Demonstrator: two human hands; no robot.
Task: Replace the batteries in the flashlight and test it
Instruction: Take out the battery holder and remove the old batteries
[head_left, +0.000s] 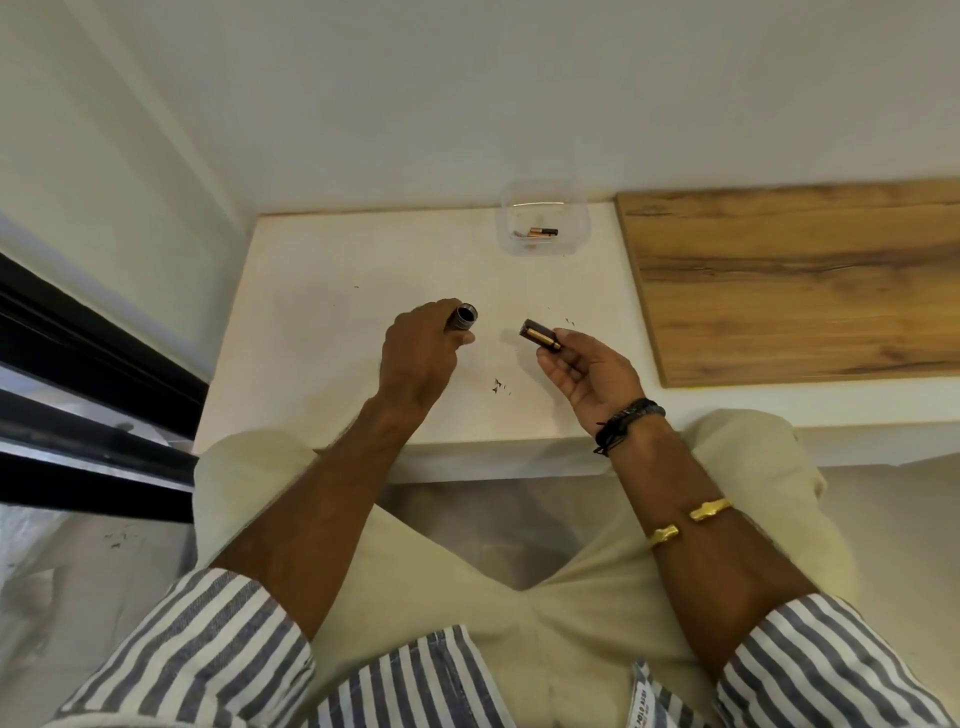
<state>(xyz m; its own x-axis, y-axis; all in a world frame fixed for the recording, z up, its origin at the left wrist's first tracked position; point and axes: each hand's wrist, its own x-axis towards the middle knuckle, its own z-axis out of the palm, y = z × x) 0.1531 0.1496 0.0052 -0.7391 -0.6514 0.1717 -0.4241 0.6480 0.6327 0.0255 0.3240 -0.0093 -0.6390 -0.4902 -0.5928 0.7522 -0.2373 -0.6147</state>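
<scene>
Views: I get one wide-angle camera, worn on the person's head.
Facing: forward and steeply down onto the white table, wall above, lap below.
Nearness: close; left hand and right hand sit mid-frame for me.

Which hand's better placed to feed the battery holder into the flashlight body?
Right, likely. The right hand pinches the battery holder, which points toward the open end of the flashlight body gripped by the left hand.
</scene>
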